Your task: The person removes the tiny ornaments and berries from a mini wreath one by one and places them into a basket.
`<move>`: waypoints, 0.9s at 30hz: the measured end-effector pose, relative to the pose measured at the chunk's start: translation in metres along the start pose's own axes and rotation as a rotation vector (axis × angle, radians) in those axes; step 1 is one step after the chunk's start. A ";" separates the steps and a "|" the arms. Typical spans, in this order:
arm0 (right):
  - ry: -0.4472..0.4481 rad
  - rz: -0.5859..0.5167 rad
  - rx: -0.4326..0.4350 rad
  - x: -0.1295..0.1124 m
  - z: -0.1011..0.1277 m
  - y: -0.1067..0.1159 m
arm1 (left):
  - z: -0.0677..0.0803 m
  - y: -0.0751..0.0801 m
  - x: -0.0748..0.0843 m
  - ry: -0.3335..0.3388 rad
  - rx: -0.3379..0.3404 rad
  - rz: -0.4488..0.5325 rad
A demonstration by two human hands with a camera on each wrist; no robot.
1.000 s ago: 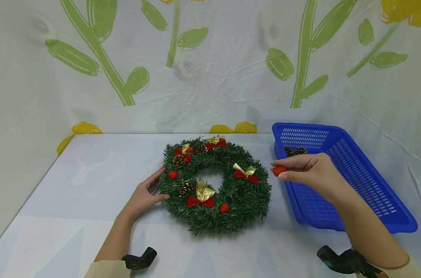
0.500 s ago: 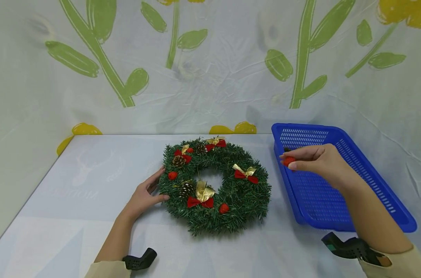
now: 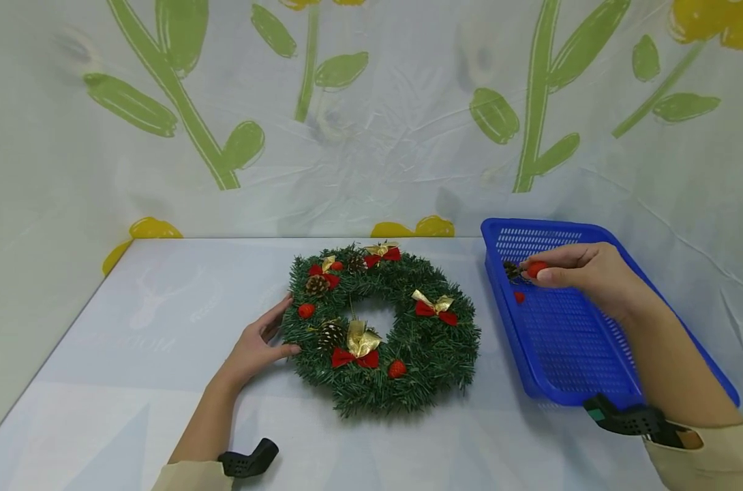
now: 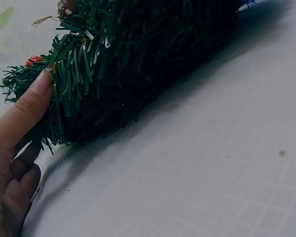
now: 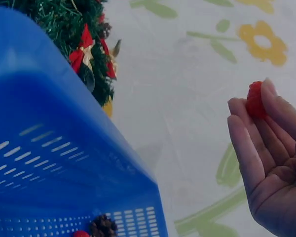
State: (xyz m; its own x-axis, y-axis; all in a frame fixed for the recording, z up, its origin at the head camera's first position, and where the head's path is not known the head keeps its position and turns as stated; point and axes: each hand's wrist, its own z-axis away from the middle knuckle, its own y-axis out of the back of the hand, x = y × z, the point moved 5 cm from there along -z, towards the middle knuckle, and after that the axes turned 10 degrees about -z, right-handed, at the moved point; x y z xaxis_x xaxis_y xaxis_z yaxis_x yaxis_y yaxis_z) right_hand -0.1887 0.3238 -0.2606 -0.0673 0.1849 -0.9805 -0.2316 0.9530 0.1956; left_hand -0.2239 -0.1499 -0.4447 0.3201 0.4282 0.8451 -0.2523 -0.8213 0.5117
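Observation:
A green wreath (image 3: 433, 348) lies on the table, trimmed with red-and-gold bows (image 3: 355, 346), pine cones (image 3: 316, 285) and red berries (image 3: 397, 369). My left hand (image 3: 258, 344) grips its left edge, the thumb on top and the fingers round the outer side; in the left wrist view the thumb (image 4: 37, 94) presses into the needles. Over the blue basket (image 3: 534, 372), my right hand (image 3: 592, 273) pinches a red artificial berry (image 5: 255, 100) between thumb and fingertips. Below that hand, a pine cone (image 3: 511, 271) and another red berry (image 3: 519, 297) lie inside the basket.
The basket stands at the right of the table, its raised left wall (image 5: 89, 113) between my right hand and the wreath. Behind the table hangs a white cloth (image 3: 402, 157) printed with plants. Each wrist wears a black device (image 3: 249, 458).
My right hand has moved right and back with the red berry, from the basket's left rim to over its inside. A berry in the basket has come into view. The left hand stays put.

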 end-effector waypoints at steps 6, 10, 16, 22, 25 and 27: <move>-0.037 -0.080 0.007 0.007 -0.004 0.014 | 0.000 0.001 -0.001 -0.004 0.005 -0.009; -0.044 -0.129 0.011 0.012 -0.008 0.022 | 0.000 -0.001 -0.001 0.002 -0.003 -0.004; -0.073 -0.185 0.037 0.022 -0.013 0.033 | -0.001 -0.002 -0.001 -0.002 -0.005 0.003; -0.115 -0.104 0.054 0.031 -0.019 0.042 | -0.001 -0.001 -0.004 0.006 -0.002 -0.008; -0.146 -0.038 0.057 0.035 -0.023 0.044 | -0.001 -0.001 -0.005 0.013 -0.001 -0.019; -0.160 0.001 0.068 0.038 -0.026 0.045 | -0.001 -0.001 -0.005 0.009 0.000 -0.017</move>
State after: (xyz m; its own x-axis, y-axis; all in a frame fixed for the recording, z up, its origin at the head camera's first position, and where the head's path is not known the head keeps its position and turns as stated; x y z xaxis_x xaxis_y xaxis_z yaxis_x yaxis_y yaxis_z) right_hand -0.2268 0.3677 -0.2884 0.0890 0.2164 -0.9722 -0.1646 0.9659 0.1999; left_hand -0.2258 -0.1509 -0.4492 0.3157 0.4456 0.8377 -0.2471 -0.8138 0.5260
